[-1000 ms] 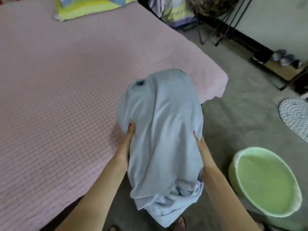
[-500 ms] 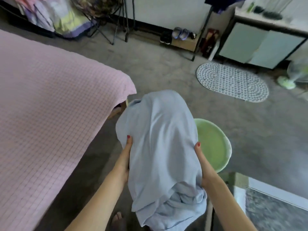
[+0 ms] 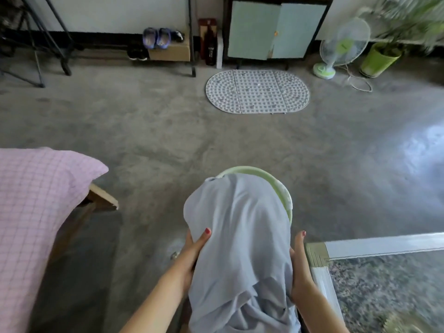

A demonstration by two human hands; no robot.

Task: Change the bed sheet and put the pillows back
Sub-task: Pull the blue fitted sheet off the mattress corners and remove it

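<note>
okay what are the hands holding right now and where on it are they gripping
Both hands hold a bundled pale blue sheet over the green basin: left hand and right hand grip its opposite sides.

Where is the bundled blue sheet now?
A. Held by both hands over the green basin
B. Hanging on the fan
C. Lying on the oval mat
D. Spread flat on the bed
A: the left hand and right hand grip the sheet above the basin.

soft matt cloth sheet, glossy plastic basin, rough concrete floor
</note>
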